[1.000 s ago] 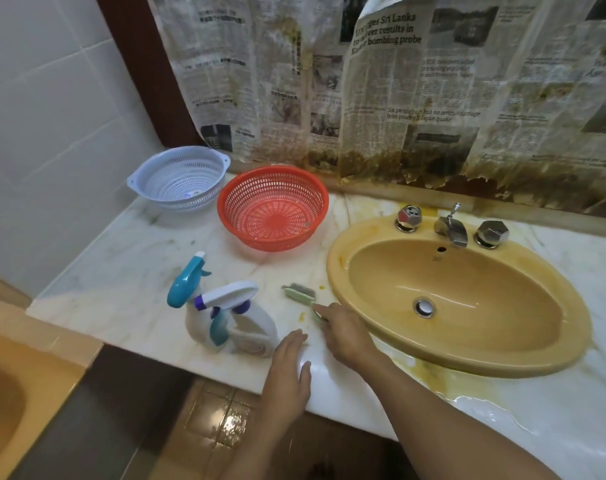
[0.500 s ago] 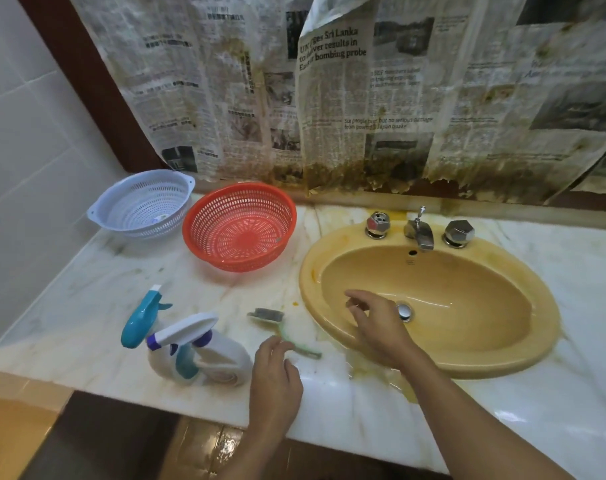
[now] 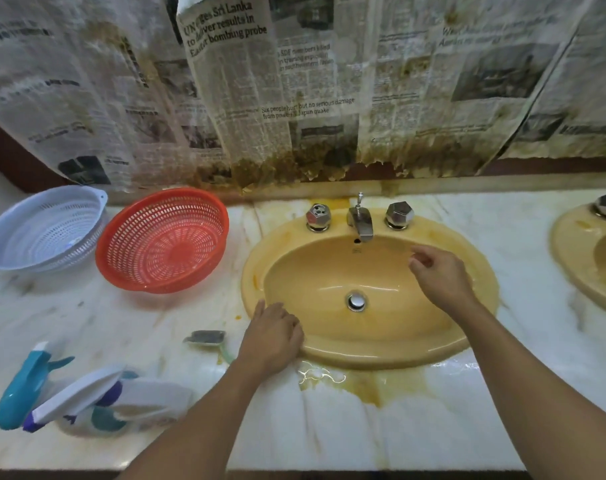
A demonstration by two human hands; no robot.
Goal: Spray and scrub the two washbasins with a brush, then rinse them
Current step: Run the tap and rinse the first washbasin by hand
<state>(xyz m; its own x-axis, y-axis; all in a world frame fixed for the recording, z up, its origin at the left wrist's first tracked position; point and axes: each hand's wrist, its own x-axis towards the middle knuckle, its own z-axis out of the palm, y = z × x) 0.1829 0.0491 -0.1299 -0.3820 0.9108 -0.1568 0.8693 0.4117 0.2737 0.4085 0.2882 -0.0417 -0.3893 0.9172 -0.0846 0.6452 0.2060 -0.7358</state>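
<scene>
Mustard-yellow washbasin (image 3: 381,355) at centre, glazed, wet, likely slippery. Rests left hand (image 3: 270,337) on its 8 o'clock rim, fingers together; hovers right hand (image 3: 436,275) at 2 o'clock, fingers loosely curled, empty. Brush (image 3: 206,337) just beyond, 8 o'clock: probably light, stiff, best gripped by handle.

Two washbasins are counted: the near washbasin (image 3: 381,356) beneath the fingers (image 3: 424,254), and the second washbasin (image 3: 568,247) cut off to their right. Two baskets, a pale basket (image 3: 45,233) and a red basket (image 3: 163,240), are seen left of the fingers. Also to their left, two spray bottles, a teal-topped bottle (image 3: 24,393) and a white-topped bottle (image 3: 145,396), and one brush (image 3: 204,337) are counted.
</scene>
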